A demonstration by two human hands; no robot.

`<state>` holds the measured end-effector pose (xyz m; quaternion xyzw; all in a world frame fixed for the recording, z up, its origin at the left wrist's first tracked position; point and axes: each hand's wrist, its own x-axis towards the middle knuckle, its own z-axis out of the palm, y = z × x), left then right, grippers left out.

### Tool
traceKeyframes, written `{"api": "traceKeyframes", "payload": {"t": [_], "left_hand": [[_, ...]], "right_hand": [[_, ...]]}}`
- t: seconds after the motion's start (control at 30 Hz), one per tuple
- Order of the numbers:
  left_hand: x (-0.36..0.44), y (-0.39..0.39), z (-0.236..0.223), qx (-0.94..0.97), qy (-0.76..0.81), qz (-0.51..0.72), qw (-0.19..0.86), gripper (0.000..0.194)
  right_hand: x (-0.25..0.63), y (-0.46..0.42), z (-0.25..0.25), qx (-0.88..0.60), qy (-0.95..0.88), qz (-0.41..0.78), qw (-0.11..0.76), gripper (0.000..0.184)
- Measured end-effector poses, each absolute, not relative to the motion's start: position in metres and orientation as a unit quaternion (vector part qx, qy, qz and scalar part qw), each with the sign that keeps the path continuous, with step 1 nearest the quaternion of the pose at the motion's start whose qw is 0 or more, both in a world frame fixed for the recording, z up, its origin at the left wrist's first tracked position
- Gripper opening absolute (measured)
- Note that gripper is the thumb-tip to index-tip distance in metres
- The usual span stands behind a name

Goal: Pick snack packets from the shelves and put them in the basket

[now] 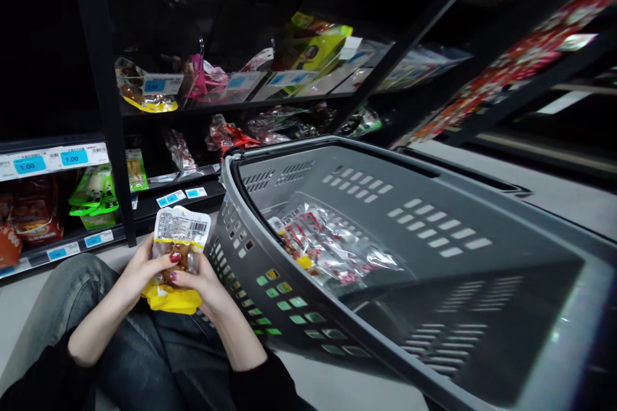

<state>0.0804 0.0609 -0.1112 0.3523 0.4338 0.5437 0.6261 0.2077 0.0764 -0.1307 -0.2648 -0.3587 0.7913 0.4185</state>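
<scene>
Yellow-and-clear plastic snack pouch (187, 261) above lap, left of grey plastic basket (393, 244); left hand (141, 270) and right hand (212, 288) fingers gripping opposite sides. Probably light, soft, slippery; side edges suit hold.

Plain black sleeves (265, 383) end partway along the forearms (240, 332), their cloth dark and without visible pattern. The jeans (80, 298) are blue-grey denim, washed paler in some patches and much darker in others. Glossy dark red polish coats the thumbnails (175, 257) of the left hand (141, 274) and right hand (208, 286).
</scene>
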Motion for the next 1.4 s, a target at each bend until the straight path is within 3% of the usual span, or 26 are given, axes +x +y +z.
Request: {"api": "traceKeyframes", "payload": {"t": [0.73, 0.87, 0.93, 1.0, 1.1, 1.2, 1.3, 1.4], "left_hand": [[0.082, 0.067, -0.117, 0.376, 0.454, 0.525, 0.614, 0.041], [0.082, 0.065, -0.113, 0.431, 0.504, 0.584, 0.469, 0.048], [0.081, 0.063, -0.097, 0.473, 0.506, 0.633, 0.346, 0.054], [0.078, 0.067, -0.067, 0.52, 0.474, 0.66, 0.265, 0.046], [0.075, 0.1, -0.002, 0.594, 0.436, 0.653, 0.174, 0.023], [0.074, 0.168, 0.073, 0.629, 0.454, 0.631, -0.004, 0.023], [0.072, 0.239, 0.131, 0.599, 0.551, 0.581, -0.006, 0.032], [0.068, 0.279, 0.153, 0.615, 0.565, 0.548, 0.055, 0.033]], "right_hand": [[0.203, 0.075, -0.131, -0.291, -0.323, 0.787, 0.438, 0.044], [0.205, 0.076, -0.129, -0.278, -0.325, 0.779, 0.458, 0.042], [0.206, 0.077, -0.127, -0.261, -0.32, 0.78, 0.47, 0.043], [0.207, 0.077, -0.126, -0.245, -0.304, 0.786, 0.48, 0.043], [0.206, 0.077, -0.128, -0.238, -0.277, 0.796, 0.482, 0.042], [0.203, 0.076, -0.135, -0.238, -0.261, 0.802, 0.481, 0.042], [0.198, 0.075, -0.141, -0.232, -0.254, 0.812, 0.472, 0.043], [0.193, 0.073, -0.144, -0.227, -0.267, 0.817, 0.458, 0.045]]}}
